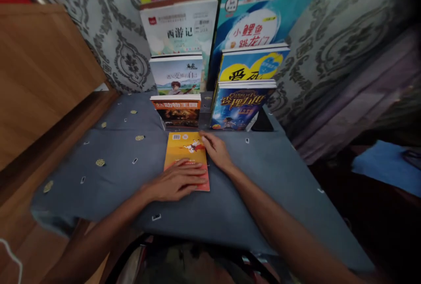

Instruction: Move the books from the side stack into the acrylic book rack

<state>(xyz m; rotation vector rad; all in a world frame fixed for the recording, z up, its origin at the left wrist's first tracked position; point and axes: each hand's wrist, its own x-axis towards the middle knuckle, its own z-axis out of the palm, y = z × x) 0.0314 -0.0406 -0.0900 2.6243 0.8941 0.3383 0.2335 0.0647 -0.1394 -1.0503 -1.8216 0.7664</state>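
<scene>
Grey cloth (pixel 263 174): orange book (pixel 187 152) flat under open left hand (pixel 176 183); open right hand (pixel 217 150) touching edge.

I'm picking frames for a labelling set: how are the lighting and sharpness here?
Head view: the orange book under both hands is well lit and fairly sharp; the right edge and corners fall into dark vignette; wallpaper lines bow from wide-angle distortion; the forearms at the bottom look soft.
</scene>
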